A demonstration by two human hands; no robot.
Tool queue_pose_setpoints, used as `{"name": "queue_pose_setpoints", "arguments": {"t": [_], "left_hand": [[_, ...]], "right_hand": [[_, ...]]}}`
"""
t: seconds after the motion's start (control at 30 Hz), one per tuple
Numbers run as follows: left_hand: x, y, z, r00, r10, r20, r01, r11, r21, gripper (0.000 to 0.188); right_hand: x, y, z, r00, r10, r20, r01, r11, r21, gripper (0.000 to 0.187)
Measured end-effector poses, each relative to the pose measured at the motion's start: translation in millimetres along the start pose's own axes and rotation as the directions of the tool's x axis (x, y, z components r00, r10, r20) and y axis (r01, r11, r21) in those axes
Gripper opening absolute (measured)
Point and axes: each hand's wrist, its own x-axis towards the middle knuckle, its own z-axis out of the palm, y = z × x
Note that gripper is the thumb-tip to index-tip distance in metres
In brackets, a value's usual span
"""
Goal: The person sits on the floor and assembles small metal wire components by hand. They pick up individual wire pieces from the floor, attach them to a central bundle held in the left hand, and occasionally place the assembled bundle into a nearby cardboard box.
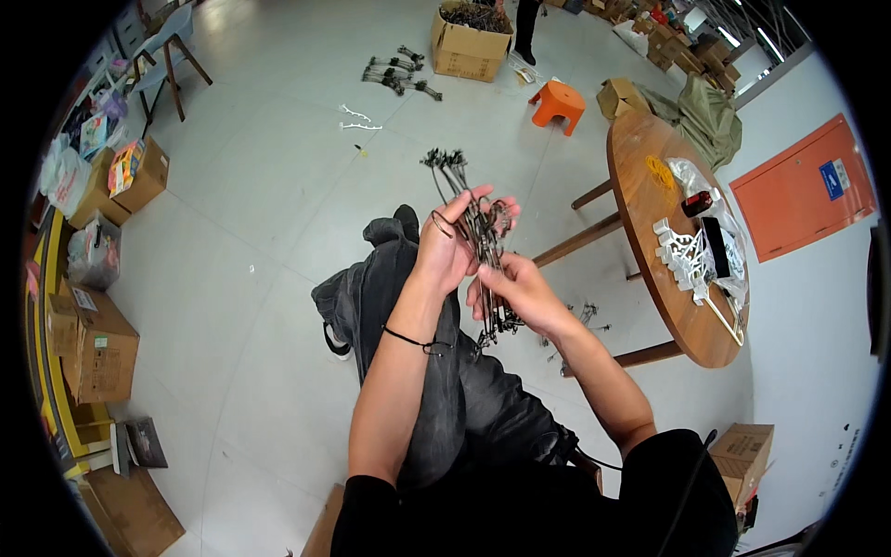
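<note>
Above my lap I hold a bundle of thin dark wire-like pieces [480,230] with knobbly, clustered ends. My left hand [444,249] cradles its upper part, the palm under it and the fingers curled at its far side. Lower down, my right hand [522,290] grips the bundle, with the thumb lying across it. The bundle slants, its upper end pointing away from me and slightly left. One thin piece loops out beside my left thumb. Exactly what kind of pieces they are, I cannot tell.
On the right stands a round wooden table [640,200] with white plastic pieces [685,260]. Similar dark bundles [394,72] lie on the floor ahead, near a full cardboard box [467,53] and an orange stool [557,104]. Cardboard boxes [104,343] line the left side.
</note>
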Motion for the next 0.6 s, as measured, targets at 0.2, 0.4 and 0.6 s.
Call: {"name": "queue_pose_setpoints", "arguments": {"t": [0.2, 0.4, 0.6], "left_hand": [[-4, 5, 4, 0.992, -0.057, 0.114, 0.033, 0.978, 0.205, 0.052], [3, -2, -7, 0.977, -0.177, 0.117, 0.156, 0.973, 0.173, 0.054], [0, -3, -6, 0.992, -0.115, -0.045, 0.121, 0.830, 0.544, 0.034]], "right_hand": [[-1, 7, -3, 0.986, -0.113, -0.126, 0.083, 0.972, -0.222, 0.027], [-10, 21, -9, 0.976, -0.066, -0.207, 0.086, 0.992, 0.087, 0.028], [-12, 38, -9, 0.890, -0.213, -0.403, 0.210, 0.976, -0.052, 0.012]]}}
